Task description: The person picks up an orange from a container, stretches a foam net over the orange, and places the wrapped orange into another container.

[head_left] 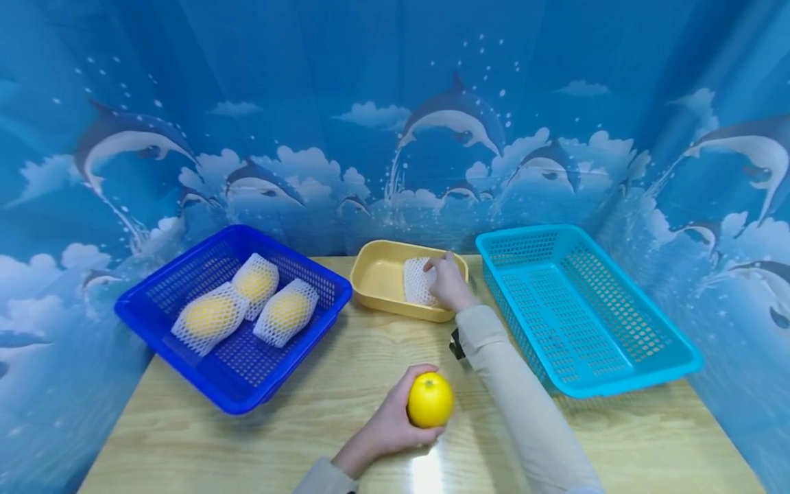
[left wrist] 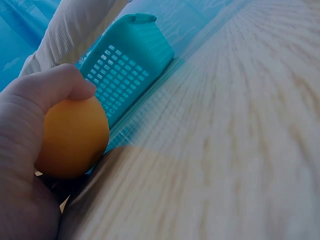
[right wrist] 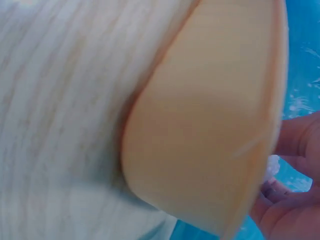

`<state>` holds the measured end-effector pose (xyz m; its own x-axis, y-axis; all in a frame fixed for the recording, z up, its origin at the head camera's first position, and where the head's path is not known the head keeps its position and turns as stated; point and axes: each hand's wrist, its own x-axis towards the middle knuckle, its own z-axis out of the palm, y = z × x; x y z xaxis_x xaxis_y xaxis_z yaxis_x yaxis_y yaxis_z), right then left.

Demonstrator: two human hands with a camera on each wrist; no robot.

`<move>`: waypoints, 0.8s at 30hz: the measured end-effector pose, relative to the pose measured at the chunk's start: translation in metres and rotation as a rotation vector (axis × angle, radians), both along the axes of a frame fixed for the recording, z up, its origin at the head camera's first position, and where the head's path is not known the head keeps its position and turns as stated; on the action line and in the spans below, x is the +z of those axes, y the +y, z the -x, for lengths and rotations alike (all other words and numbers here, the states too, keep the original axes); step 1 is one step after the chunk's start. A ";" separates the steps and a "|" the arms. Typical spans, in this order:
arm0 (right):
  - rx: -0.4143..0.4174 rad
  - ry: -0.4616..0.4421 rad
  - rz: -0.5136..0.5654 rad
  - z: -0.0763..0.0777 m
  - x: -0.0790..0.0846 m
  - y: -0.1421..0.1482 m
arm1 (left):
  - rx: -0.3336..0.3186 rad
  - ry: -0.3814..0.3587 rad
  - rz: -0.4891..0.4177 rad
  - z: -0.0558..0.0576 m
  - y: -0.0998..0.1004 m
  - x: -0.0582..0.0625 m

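My left hand [head_left: 398, 418] grips a bare orange [head_left: 431, 400] just above the table, thumb and fingers curled around its sides. The left wrist view shows the same orange [left wrist: 75, 137] close up beside the thumb. Reaching into a small yellow tray [head_left: 382, 307], my right hand [head_left: 450, 281] pinches a white foam net sleeve [head_left: 418, 281] at its right side. In the right wrist view the tray's wall [right wrist: 205, 120] covers much of the sleeve; a bit of white foam [right wrist: 272, 166] shows between the fingers.
A dark blue basket [head_left: 231, 405] on the left holds several foam-netted yellow fruits [head_left: 212, 317]. On the right stands a turquoise basket [head_left: 623, 384], close to the right forearm. Behind the wooden table [head_left: 204, 446] hangs a dolphin-print curtain [head_left: 345, 68].
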<state>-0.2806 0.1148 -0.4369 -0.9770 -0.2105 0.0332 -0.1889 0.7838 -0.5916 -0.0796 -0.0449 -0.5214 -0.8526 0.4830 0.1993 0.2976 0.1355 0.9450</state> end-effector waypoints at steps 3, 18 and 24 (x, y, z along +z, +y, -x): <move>-0.016 0.025 0.025 -0.004 0.008 0.002 | -0.002 0.007 -0.002 0.000 0.000 -0.001; -0.161 0.047 0.205 -0.035 0.062 0.004 | 0.018 -0.027 0.009 0.000 0.001 -0.001; -0.141 0.103 0.324 -0.056 0.077 0.006 | 0.021 -0.004 -0.003 -0.001 0.000 0.000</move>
<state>-0.2245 0.1212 -0.3602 -0.9838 -0.0366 0.1754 -0.1638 0.5811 -0.7972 -0.0786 -0.0448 -0.5212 -0.8635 0.4644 0.1970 0.2905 0.1385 0.9468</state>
